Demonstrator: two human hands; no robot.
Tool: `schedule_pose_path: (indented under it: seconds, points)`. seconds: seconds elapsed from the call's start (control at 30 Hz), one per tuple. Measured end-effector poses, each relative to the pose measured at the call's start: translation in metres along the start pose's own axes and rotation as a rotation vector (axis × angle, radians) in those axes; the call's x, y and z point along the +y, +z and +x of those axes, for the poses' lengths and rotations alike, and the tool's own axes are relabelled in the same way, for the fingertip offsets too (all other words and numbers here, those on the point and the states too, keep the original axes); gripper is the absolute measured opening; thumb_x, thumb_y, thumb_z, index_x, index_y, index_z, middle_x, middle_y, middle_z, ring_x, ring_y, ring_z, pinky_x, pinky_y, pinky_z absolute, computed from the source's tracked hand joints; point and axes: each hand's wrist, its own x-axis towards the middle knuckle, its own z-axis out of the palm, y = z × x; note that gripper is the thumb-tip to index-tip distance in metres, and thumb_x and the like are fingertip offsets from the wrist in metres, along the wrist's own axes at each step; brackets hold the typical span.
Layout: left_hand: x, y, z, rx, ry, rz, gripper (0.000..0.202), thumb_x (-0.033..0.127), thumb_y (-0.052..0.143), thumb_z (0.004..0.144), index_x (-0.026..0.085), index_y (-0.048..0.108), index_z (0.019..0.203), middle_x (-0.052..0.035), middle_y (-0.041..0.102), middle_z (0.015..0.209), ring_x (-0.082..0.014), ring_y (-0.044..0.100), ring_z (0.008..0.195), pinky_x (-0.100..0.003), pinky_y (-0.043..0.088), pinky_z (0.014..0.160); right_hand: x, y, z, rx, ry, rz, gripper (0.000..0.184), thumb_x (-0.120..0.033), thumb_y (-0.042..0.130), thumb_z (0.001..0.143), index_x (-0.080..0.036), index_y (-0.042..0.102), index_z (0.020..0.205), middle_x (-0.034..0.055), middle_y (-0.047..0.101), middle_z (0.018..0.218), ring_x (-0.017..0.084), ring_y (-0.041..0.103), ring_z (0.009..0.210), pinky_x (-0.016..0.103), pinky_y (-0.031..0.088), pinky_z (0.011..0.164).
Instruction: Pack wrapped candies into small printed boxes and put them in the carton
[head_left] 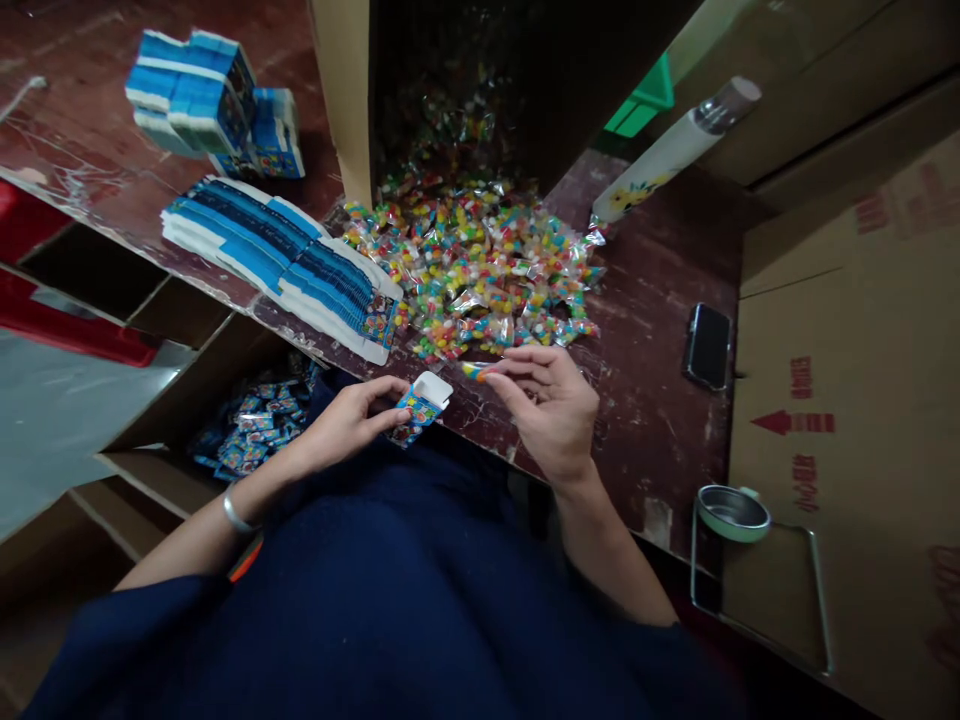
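Observation:
My left hand [349, 422] grips a small blue printed box [420, 407] with its white top flap open, held at the near edge of the table. My right hand [546, 400] pinches a small clear packet of coloured candy [480, 371] between fingertips, a short way right of the box's open end. Just beyond both hands lies a big heap of the same candy packets [480, 270] on the dark red table [645, 400].
A fanned stack of flat blue box blanks [285, 265] lies left of the heap, with bundled blanks [210, 100] farther back. A carton of filled boxes [255, 425] sits below left. A phone [707, 345], a bottle [675, 150], a green-rimmed cup [733, 512] and cardboard cartons [847, 420] stand at right.

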Motion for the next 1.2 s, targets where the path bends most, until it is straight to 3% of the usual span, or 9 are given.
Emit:
schedule_pose_path:
  seconds: [0.13, 0.43, 0.53, 0.63, 0.73, 0.83, 0.9, 1.03, 1.2]
  points:
    - [0.003, 0.012, 0.003, 0.053, 0.071, 0.016, 0.029, 0.039, 0.068, 0.094, 0.017, 0.069, 0.113, -0.0058, 0.077, 0.101, -0.0212, 0.072, 0.092, -0.032, 0.055, 0.086, -0.027, 0.002, 0.005, -0.189, -0.095, -0.054, 0.008, -0.028, 0.081, 0.088, -0.024, 0.074, 0.088, -0.0009, 0.078, 0.083, 0.015, 0.075, 0.072, 0.028, 0.063, 0.070]
    - [0.002, 0.015, -0.001, 0.111, 0.094, -0.076, 0.034, 0.038, 0.072, 0.091, 0.015, 0.071, 0.116, -0.0084, 0.080, 0.102, -0.0229, 0.075, 0.090, -0.033, 0.059, 0.084, -0.030, 0.006, 0.007, -0.280, -0.093, -0.078, 0.013, -0.031, 0.081, 0.089, -0.024, 0.072, 0.096, 0.0002, 0.078, 0.084, 0.016, 0.073, 0.072, 0.028, 0.061, 0.066]
    - [0.003, 0.022, 0.000, 0.121, 0.122, -0.136, 0.033, 0.036, 0.073, 0.091, 0.016, 0.072, 0.117, -0.0088, 0.079, 0.106, -0.0227, 0.075, 0.094, -0.033, 0.060, 0.086, -0.027, 0.016, 0.009, -0.221, -0.222, -0.175, 0.010, -0.030, 0.078, 0.092, -0.024, 0.073, 0.085, 0.0023, 0.074, 0.081, 0.019, 0.070, 0.076, 0.033, 0.060, 0.073]
    - [0.004, 0.028, 0.001, 0.188, 0.162, -0.245, 0.036, 0.032, 0.077, 0.088, 0.017, 0.069, 0.120, -0.0078, 0.078, 0.109, -0.0209, 0.075, 0.096, -0.031, 0.061, 0.088, -0.023, 0.025, 0.008, -0.178, -0.314, -0.145, 0.017, -0.034, 0.073, 0.095, -0.025, 0.076, 0.081, 0.0086, 0.075, 0.103, 0.025, 0.070, 0.100, 0.042, 0.061, 0.087]
    - [0.006, 0.031, 0.001, 0.307, 0.216, -0.342, 0.051, 0.028, 0.081, 0.085, 0.021, 0.061, 0.132, -0.0050, 0.076, 0.107, -0.0179, 0.074, 0.095, -0.026, 0.061, 0.084, -0.015, 0.032, -0.002, -0.219, -0.197, 0.050, 0.017, -0.040, 0.069, 0.097, -0.026, 0.077, 0.104, 0.0108, 0.069, 0.132, 0.028, 0.068, 0.119, 0.043, 0.063, 0.092]
    - [0.008, 0.032, 0.001, 0.324, 0.234, -0.394, 0.047, 0.029, 0.081, 0.086, 0.021, 0.063, 0.129, -0.0030, 0.073, 0.099, -0.0158, 0.073, 0.090, -0.024, 0.061, 0.080, -0.004, 0.041, -0.018, -0.169, -0.013, 0.220, 0.030, -0.040, 0.074, 0.094, -0.027, 0.071, 0.122, 0.0082, 0.074, 0.120, 0.024, 0.076, 0.102, 0.038, 0.066, 0.084]
    - [0.008, 0.033, 0.001, 0.281, 0.221, -0.417, 0.038, 0.031, 0.081, 0.086, 0.020, 0.067, 0.119, -0.0034, 0.073, 0.097, -0.0152, 0.072, 0.087, -0.024, 0.060, 0.079, 0.001, 0.046, -0.026, -0.127, 0.016, 0.249, 0.025, -0.038, 0.075, 0.094, -0.027, 0.072, 0.116, 0.0062, 0.077, 0.110, 0.022, 0.077, 0.092, 0.036, 0.066, 0.082]
    - [0.003, 0.034, 0.003, 0.232, 0.172, -0.414, 0.032, 0.034, 0.083, 0.084, 0.018, 0.068, 0.107, -0.0025, 0.069, 0.096, -0.0109, 0.065, 0.075, -0.020, 0.056, 0.068, 0.004, 0.052, -0.027, -0.097, -0.063, 0.193, 0.009, -0.034, 0.073, 0.094, -0.025, 0.074, 0.092, 0.0074, 0.076, 0.112, 0.025, 0.075, 0.104, 0.043, 0.061, 0.096]
    - [-0.001, 0.036, 0.007, 0.326, 0.192, -0.497, 0.044, 0.034, 0.088, 0.079, 0.021, 0.057, 0.107, 0.0013, 0.063, 0.093, -0.0106, 0.065, 0.078, -0.019, 0.056, 0.070, -0.007, 0.057, -0.017, -0.098, 0.071, 0.426, 0.022, -0.040, 0.077, 0.092, -0.026, 0.066, 0.105, 0.0044, 0.077, 0.101, 0.020, 0.075, 0.094, 0.038, 0.063, 0.089]
